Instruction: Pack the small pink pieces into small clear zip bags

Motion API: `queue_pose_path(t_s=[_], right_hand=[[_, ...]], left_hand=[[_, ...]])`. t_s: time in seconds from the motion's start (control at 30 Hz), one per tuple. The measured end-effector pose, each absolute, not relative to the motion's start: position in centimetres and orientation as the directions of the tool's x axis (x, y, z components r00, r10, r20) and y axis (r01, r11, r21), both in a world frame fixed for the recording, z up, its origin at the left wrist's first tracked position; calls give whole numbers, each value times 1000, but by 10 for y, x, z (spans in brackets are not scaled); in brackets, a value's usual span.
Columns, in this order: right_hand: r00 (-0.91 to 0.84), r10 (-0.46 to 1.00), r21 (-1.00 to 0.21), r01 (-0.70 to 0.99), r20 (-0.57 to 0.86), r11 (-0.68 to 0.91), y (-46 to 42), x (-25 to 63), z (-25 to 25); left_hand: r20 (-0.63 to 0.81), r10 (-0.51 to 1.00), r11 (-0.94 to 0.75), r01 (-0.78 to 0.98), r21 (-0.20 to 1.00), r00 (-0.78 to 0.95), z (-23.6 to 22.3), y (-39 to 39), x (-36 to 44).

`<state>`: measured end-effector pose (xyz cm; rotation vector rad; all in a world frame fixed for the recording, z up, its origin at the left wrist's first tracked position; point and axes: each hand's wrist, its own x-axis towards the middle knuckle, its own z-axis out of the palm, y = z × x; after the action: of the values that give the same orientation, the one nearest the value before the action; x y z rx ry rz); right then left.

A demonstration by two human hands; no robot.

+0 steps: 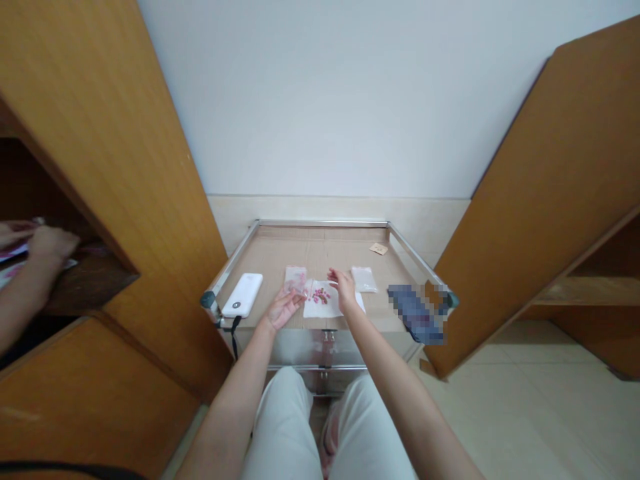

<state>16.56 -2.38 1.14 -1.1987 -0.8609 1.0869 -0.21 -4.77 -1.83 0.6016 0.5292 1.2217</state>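
Pink pieces [320, 295] lie on white paper [310, 308]; our right hand [343, 287] hangs open above them, and we cannot tell whether our left hand [284, 309] grips the clear bag [296, 280] beside it.

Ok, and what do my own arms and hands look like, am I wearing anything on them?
Your left hand and right hand are bare, with no gloves. Your left forearm and right forearm show no sleeves, and no watch or bracelet is visible. Below them, you're wearing pale cream trousers.
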Motion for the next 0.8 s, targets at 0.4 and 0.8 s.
queue_pose_path(t_s=[0.4,0.8], right_hand=[[273,958,-958,-286,-83,-1,-13,155,-11],[266,951,-806,-591,-159,31,1,150,-32]], left_hand=[[-49,960,237,-709,664,275,-21,-47,-2],[-45,961,232,-705,670,273,-22,-47,-2]])
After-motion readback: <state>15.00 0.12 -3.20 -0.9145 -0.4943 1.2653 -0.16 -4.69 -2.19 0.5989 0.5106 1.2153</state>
